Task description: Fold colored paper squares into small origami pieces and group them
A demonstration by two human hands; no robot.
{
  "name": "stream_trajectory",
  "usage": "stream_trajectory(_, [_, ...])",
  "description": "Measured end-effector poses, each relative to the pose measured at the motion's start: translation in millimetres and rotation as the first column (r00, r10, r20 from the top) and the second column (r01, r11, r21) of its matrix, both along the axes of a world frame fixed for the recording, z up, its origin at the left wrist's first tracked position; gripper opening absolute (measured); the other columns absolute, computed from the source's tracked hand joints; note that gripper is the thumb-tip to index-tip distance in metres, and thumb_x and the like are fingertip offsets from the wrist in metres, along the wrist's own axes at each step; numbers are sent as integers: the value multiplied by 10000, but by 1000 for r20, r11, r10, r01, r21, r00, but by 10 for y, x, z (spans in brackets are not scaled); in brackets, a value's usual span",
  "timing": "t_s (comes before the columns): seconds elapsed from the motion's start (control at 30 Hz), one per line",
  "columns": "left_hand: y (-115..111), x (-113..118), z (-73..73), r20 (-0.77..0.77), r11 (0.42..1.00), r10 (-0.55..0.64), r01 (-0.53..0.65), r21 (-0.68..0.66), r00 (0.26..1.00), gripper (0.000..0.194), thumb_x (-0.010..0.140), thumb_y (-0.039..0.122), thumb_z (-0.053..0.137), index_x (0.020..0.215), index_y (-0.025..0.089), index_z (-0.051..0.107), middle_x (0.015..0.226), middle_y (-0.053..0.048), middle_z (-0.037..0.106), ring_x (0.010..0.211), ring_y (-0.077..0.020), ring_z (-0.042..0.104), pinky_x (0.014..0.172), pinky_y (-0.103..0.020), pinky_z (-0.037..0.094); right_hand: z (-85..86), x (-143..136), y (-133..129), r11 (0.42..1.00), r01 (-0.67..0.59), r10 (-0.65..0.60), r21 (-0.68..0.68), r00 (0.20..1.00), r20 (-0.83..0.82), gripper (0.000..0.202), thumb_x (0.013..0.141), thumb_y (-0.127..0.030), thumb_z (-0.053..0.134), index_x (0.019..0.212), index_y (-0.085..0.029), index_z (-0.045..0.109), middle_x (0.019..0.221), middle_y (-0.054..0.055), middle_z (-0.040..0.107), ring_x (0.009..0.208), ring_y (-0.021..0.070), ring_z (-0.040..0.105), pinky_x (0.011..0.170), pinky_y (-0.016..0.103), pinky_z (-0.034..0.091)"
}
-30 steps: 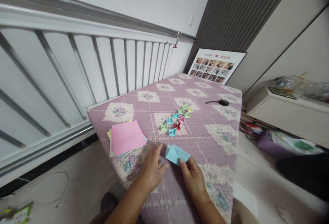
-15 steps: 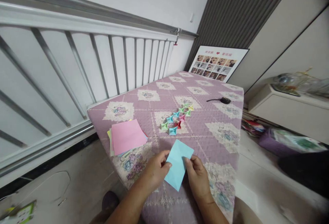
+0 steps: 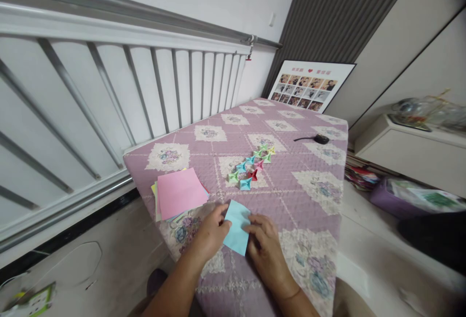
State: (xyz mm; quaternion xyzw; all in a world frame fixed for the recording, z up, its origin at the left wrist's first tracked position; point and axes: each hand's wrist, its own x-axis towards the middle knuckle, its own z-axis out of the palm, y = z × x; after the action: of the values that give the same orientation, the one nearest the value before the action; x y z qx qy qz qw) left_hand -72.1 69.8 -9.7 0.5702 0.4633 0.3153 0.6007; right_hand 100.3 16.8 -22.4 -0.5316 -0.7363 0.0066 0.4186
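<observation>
One blue paper (image 3: 237, 229), purple floral tablecloth (image 3: 280, 200), white radiator (image 3: 185, 89), photo board (image 3: 309, 86).

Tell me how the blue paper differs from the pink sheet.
The blue paper is held between the left hand and right hand; the pink sheet lies untouched atop the paper stack. The blue paper looks narrower than the pink sheet. Both are plain-coloured.
</observation>
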Motion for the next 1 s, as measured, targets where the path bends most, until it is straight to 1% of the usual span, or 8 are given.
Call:
stream_trajectory(0.1, [-3,-37,44,-214,993,-42,64,98,976,532,813,171,504,1337,219,425,770,20,631,650,-131,574,590,-222,420,5,-23,-1,999,-44,44,1,995,92,232,749,-72,527,870,-253,608,1061,59,595,1094,255,492,931,475,408])
stream_trajectory(0.2, [-21,-108,89,-420,960,35,86,268,907,445,803,152,516,1243,216,523,903,-15,648,841,-164,595,757,-262,440,3,-42,-7,996,-70,77,-54,988,132,210,721,-63,547,827,-237,600,1049,62,600,1106,266,481,922,466,420])
stream_trajectory(0.33, [-83,-276,196,-455,884,82,147,445,887,186,835,178,507,946,199,654,990,-39,625,968,-171,560,882,-275,400,25,-76,-15,987,-61,85,-150,984,158,195,706,-61,552,785,-233,600,1042,61,609,1128,278,477,909,460,427])
stream_trajectory(0.4, [-117,-364,254,-467,879,-2,225,421,884,146,809,268,594,923,209,663,971,-27,625,952,-174,560,868,-270,402,39,-87,-16,982,-62,91,-177,983,162,177,729,-82,556,795,-237,609,1039,61,612,1135,277,480,906,455,429])
stream_trajectory(0.5, [-150,-435,298,-561,858,-113,366,361,820,298,697,350,724,960,223,662,976,-23,623,947,-199,554,829,-276,404,51,-88,-11,975,-68,104,-210,981,165,133,774,-127,563,816,-240,619,1049,64,611,1134,270,486,908,446,431])
stream_trajectory(0.6, [-159,-414,280,-680,836,-75,418,355,729,166,754,302,667,902,227,668,947,-29,624,946,-209,552,817,-287,386,56,-78,-4,972,-61,101,-228,981,168,78,822,-195,565,817,-244,626,1062,66,610,1132,268,488,917,448,426])
stream_trajectory(0.73, [-150,-349,221,-765,851,-31,418,317,644,129,834,277,561,789,219,667,867,-37,629,904,-204,567,781,-286,375,65,-69,12,972,-11,51,-237,985,164,111,861,-272,553,790,-238,632,1040,71,612,1092,260,507,912,443,425])
stream_trajectory(1.0, [-174,-328,293,-783,904,8,331,272,622,188,832,354,565,781,206,669,858,-47,649,875,-209,585,749,-286,380,34,-92,74,952,123,-80,-281,984,161,195,846,-326,587,682,-222,597,994,70,609,966,242,544,830,405,442])
